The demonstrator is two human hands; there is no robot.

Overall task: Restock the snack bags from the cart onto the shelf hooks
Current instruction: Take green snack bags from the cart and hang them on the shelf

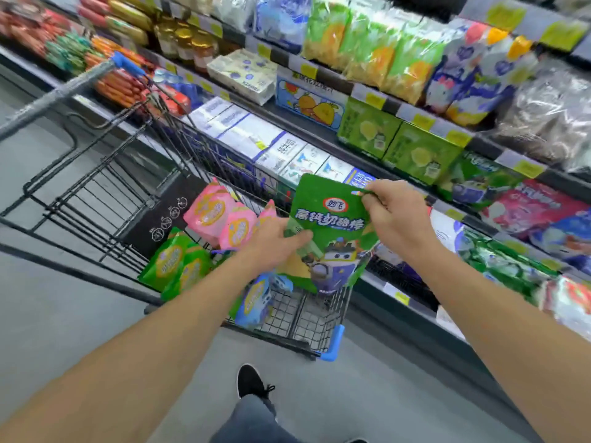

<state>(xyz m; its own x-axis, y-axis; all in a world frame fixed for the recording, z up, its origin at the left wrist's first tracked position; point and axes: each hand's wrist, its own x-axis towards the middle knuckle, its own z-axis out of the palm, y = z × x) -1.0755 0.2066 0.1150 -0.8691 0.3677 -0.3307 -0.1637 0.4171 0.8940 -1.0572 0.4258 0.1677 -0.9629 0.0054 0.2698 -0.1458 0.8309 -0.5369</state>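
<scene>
A large green snack bag [332, 225] with a cartoon figure hangs above the near corner of the wire cart [307, 318]. My right hand [396, 215] pinches its top right corner. My left hand [275, 244] grips its left edge near the middle. Inside the cart lie pink bags [217, 215], green bags [176, 263] and a blue bag [256, 302]. On the shelf [479, 219] to the right, similar green bags [508, 266] lie in a row.
Shelves with boxes, bags and jars run diagonally along the right and top. The cart stands against the shelf front, its grey handle [54, 100] at the upper left. Grey floor lies to the left. My black shoe [251, 380] shows below the cart.
</scene>
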